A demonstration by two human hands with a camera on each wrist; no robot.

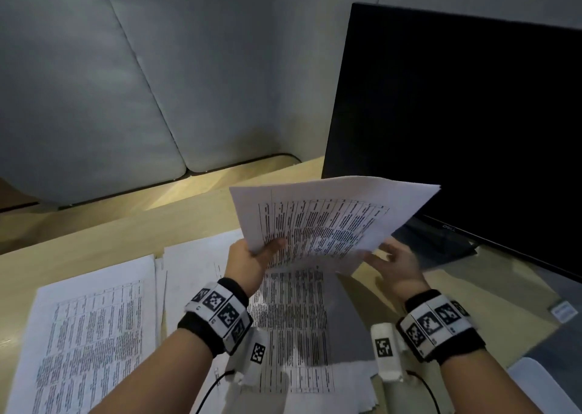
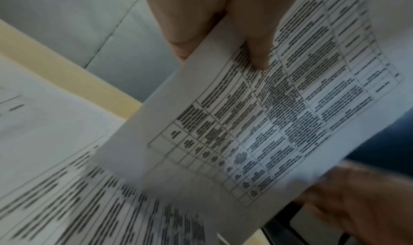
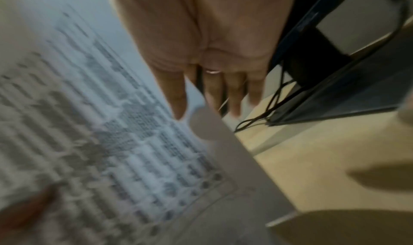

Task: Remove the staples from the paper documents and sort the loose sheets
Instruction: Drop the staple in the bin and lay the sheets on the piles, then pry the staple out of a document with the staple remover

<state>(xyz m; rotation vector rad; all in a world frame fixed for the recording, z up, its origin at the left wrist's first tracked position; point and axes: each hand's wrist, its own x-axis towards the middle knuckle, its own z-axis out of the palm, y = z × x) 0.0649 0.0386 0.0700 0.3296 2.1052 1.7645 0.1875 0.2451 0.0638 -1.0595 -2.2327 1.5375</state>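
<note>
A printed sheet [image 1: 327,221] with a table on it is lifted above the desk, tilted up toward the monitor. My left hand [image 1: 271,246] pinches its near left corner, thumb [image 2: 257,54] on the printed face and the other fingers behind. My right hand [image 1: 384,253] is at the sheet's near right edge with its fingers straight and spread. In the right wrist view its index fingertip [image 3: 178,107] lies against the paper [image 3: 100,125]. Under the hands lies a pile of printed sheets [image 1: 293,319]. No staple or staple remover shows.
A second pile of printed pages [image 1: 91,335] lies on the wooden desk [image 1: 94,240] to the left. A dark monitor [image 1: 472,130] stands at the right, with its stand and cables [image 3: 268,111] behind the sheet. A small white label [image 1: 562,311] lies at the right. Grey partition panels [image 1: 126,82] close off the back.
</note>
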